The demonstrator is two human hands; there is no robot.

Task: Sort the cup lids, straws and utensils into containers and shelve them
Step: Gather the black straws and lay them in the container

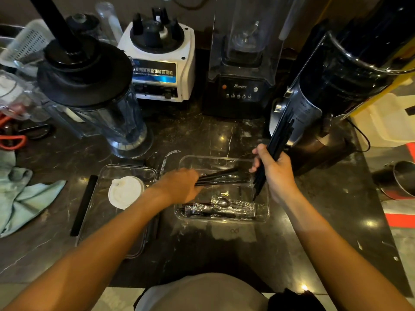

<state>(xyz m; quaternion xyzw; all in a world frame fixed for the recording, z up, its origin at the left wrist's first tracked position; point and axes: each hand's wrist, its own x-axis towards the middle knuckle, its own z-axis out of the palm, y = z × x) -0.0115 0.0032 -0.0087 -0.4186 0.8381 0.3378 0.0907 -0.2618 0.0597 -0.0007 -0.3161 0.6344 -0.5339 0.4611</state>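
Right hand (pixel 277 173) grip: we see it clenched on a bundle of black straws (pixel 278 140), tilted over the clear tray (pixel 261 217) | left hand (pixel 179 186) grip: closed on more straws (pixel 221 177) lying inside that tray | wrapped spoons (pixel 221 206) in tray's near compartment | white lids (pixel 125 191) in left container (pixel 105 176) | all on dark counter (pixel 224 248).

I have one view only, from the camera on the person's head. It looks forward and steeply down onto a dark counter (pixel 202 135), wide-angle, so the edges bow. Both forearms run up from the bottom corners, and the left hand (pixel 179 185) and right hand (pixel 276 171) sit near mid-frame, close to the lens. The blenders (pixel 161 55) line the far top edge. No second view shares the scene.
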